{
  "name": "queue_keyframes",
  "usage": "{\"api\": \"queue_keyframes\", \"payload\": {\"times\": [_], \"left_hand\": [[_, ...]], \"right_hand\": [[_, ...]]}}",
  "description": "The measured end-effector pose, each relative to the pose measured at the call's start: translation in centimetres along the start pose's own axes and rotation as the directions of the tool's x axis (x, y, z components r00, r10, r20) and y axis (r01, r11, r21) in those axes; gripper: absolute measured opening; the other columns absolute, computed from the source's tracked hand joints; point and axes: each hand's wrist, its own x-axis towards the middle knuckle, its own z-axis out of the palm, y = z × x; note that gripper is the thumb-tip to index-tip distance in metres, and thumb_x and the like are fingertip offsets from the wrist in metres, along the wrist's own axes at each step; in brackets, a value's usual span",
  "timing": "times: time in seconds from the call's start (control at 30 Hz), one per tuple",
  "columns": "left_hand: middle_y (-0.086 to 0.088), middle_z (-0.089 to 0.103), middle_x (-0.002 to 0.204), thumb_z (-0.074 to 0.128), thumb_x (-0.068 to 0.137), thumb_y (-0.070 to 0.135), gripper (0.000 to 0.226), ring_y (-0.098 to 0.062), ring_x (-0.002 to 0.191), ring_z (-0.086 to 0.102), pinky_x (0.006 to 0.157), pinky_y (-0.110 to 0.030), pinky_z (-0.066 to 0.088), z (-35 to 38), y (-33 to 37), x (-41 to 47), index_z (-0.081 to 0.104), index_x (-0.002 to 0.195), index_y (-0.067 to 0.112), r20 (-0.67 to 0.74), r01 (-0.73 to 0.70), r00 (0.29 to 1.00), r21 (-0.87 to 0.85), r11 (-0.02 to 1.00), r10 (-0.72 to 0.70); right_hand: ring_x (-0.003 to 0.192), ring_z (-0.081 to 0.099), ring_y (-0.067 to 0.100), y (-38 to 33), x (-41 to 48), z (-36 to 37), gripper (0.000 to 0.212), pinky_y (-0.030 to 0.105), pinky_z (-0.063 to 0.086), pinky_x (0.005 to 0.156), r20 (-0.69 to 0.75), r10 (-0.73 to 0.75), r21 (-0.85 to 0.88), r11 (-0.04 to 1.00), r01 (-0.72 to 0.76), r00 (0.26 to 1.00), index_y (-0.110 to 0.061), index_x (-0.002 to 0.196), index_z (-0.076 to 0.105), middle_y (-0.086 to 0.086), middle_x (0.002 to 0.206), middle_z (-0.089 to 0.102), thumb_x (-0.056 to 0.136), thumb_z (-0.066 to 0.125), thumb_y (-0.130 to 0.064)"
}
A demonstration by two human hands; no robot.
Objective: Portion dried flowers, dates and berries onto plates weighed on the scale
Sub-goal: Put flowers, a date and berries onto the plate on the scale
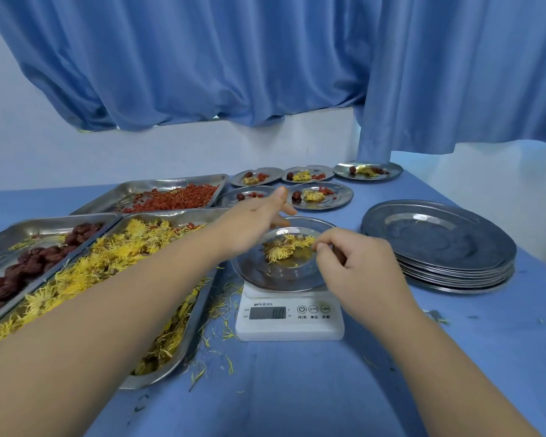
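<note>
Our chrysanthemum clump (287, 248) lies on the plate (265, 275) atop the scale (289, 324). Its long axis runs near-left to far-right and ends just left of our right hand (355, 268), the nearer one. That hand's fingertips (319, 246) are pinched together, perhaps on petals; we cannot tell. Our left hand (252, 223) reaches out with straight fingers and grasps nothing.

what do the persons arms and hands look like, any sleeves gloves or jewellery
The left forearm and right forearm are bare, with no sleeve in view. The left hand and right hand are ungloved, with no ring, watch or bracelet visible.
</note>
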Motion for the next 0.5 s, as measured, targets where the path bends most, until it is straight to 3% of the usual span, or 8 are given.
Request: {"api": "queue_keyframes", "payload": {"times": [0.13, 0.3, 0.4, 0.5], "left_hand": [[0.014, 0.07, 0.105, 0.022, 0.098, 0.062, 0.053, 0.0, 0.096, 0.063, 0.082, -0.022, 0.041, -1.6, -0.1, -1.3, 0.067, 0.107, 0.034, -0.103, -0.049, 0.994, -0.029, 0.998, 0.046], [0.018, 0.072, 0.098, 0.047, 0.098, 0.041, 0.021, 0.0, 0.085, 0.068, 0.077, -0.027, 0.049, -3.7, -1.9, -4.5, 0.067, 0.101, 0.036, -0.148, -0.06, 0.988, -0.043, 0.997, 0.053], [0.023, 0.07, 0.097, 0.051, 0.097, 0.037, 0.018, 0.003, 0.084, 0.067, 0.072, -0.024, 0.047, -5.4, -4.0, -6.9, 0.068, 0.099, 0.039, -0.172, -0.022, 0.985, -0.025, 0.999, 0.017], [0.023, 0.07, 0.097, 0.051, 0.096, 0.038, 0.016, 0.003, 0.084, 0.066, 0.076, -0.028, 0.049, -7.6, -6.6, -9.5, 0.066, 0.099, 0.044, -0.194, 0.045, 0.98, 0.041, 0.998, -0.036]], "right_hand": [[0.052, 0.047, 0.005, -0.3, -0.5, 0.3, 0.017, 0.025, 0.032, 0.047, 0.052, -0.004, -0.013, 1.0, 0.005, 0.999, -0.024, 0.079, 0.068, -0.015, 0.05, 0.052, 0.088, 0.054, -0.02], [0.053, 0.047, 0.011, -1.3, -1.4, 1.3, 0.015, 0.031, 0.04, 0.051, 0.125, -0.076, -0.073, 0.994, 0.086, 0.989, -0.022, 0.081, 0.066, -0.007, 0.053, 0.053, 0.089, 0.054, -0.021], [0.058, 0.05, 0.012, -2.6, -2.3, 2.2, 0.015, 0.029, 0.036, 0.05, 0.123, -0.156, -0.077, 0.983, 0.166, 0.98, -0.025, 0.08, 0.064, -0.011, 0.056, 0.053, 0.089, 0.052, -0.023], [0.063, 0.053, 0.007, -4.6, -2.6, 3.6, 0.017, 0.027, 0.04, 0.053, 0.086, -0.204, -0.011, 0.979, 0.206, 0.975, -0.027, 0.083, 0.065, -0.018, 0.061, 0.056, 0.086, 0.049, -0.025]]}}
